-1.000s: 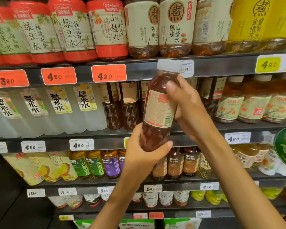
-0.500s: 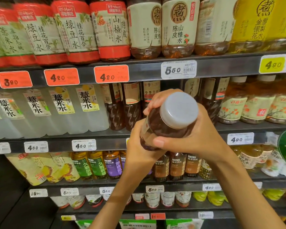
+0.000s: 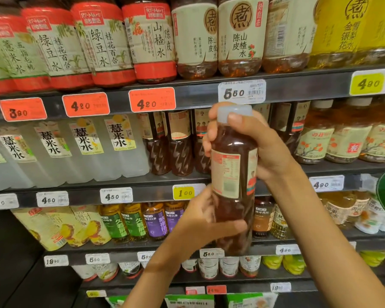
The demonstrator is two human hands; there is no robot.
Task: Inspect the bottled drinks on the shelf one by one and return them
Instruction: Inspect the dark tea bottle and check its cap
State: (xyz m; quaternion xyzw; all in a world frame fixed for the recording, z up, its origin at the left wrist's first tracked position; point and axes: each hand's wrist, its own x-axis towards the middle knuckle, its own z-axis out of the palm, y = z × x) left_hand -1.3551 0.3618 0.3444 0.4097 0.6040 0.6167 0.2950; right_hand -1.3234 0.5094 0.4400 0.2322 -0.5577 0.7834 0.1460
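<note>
- Brown drink bottle [image 3: 232,181] is off the shelf, held upright in front of the second shelf row, roughly centre-right of frame, nearly vertical.
- Bottle: dark reddish-brown liquid, pale translucent cap [image 3: 234,113] on top, cream label with red trim facing the camera, small print on it unreadable.
- Right hand [image 3: 262,147] wraps the bottle's neck and shoulder from the right; thumb lies across the front just under the cap, fingers curl round the far side and show at the left edge. Clamped on the bottle.
- Left hand [image 3: 206,221] grips the lower body from the left; thumb crosses the front near the base, fingers go behind. Also clamped on the bottle.
- Bottle's base hangs level with the front edge of the third shelf, not touching it.
- Behind it, on the second shelf [image 3: 156,192]: matching dark bottles [image 3: 178,143] standing upright in a row just left of the held one, more partly hidden behind the right hand.
- Left end of that shelf: clear bottles [image 3: 85,150] with white labels and black characters.
- Right end: amber bottles [image 3: 347,134] with cream floral labels.
- Top shelf: big red-banded bottles [image 3: 102,45] at left, cream-labelled amber ones [image 3: 240,38] in the middle, yellow-labelled ones [image 3: 347,32] at right.
- Shelf front edges carry price tags: orange tags [image 3: 152,99] on the top rail, a white tag [image 3: 241,91] right above the cap, a yellow tag [image 3: 186,192] just left of the bottle's label.
- Third shelf down: pineapple-print pouches [image 3: 60,227] at left, green- and purple-labelled tea bottles [image 3: 140,221] beside them.
</note>
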